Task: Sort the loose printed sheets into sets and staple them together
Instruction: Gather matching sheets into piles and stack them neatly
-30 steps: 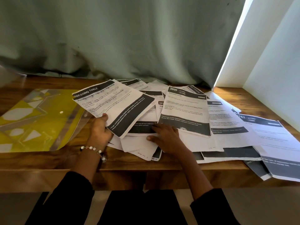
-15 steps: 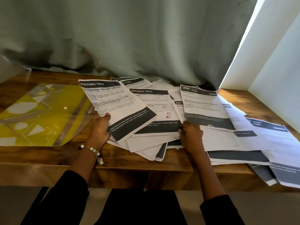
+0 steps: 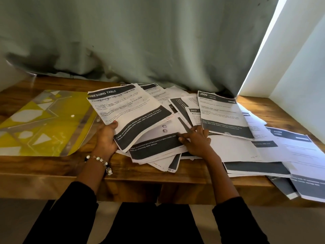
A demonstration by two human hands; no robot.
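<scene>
Several loose printed sheets lie overlapped across the wooden table [image 3: 52,166]. My left hand [image 3: 106,138] grips a "Dressing Table" sheet [image 3: 128,111] by its lower left edge, thumb on top, and holds it tilted above the pile. My right hand [image 3: 197,140] rests on the pile at the centre, its fingers pinching the right edge of a second dressing-table sheet [image 3: 154,147]. A sheet headed "3800" [image 3: 223,113] lies just right of that hand, with a "2437" sheet [image 3: 194,115] partly under it. No stapler is in view.
A yellow plastic document folder [image 3: 44,124] lies flat at the left. More sheets [image 3: 302,155] overhang the table's front right edge. A grey-green curtain [image 3: 140,41] hangs behind the table and a white wall [image 3: 299,76] closes the right side.
My right hand has slid back left from the "3800" sheet onto the second dressing-table sheet. My left hand has kept hold of its sheet, now raised and tilted more.
</scene>
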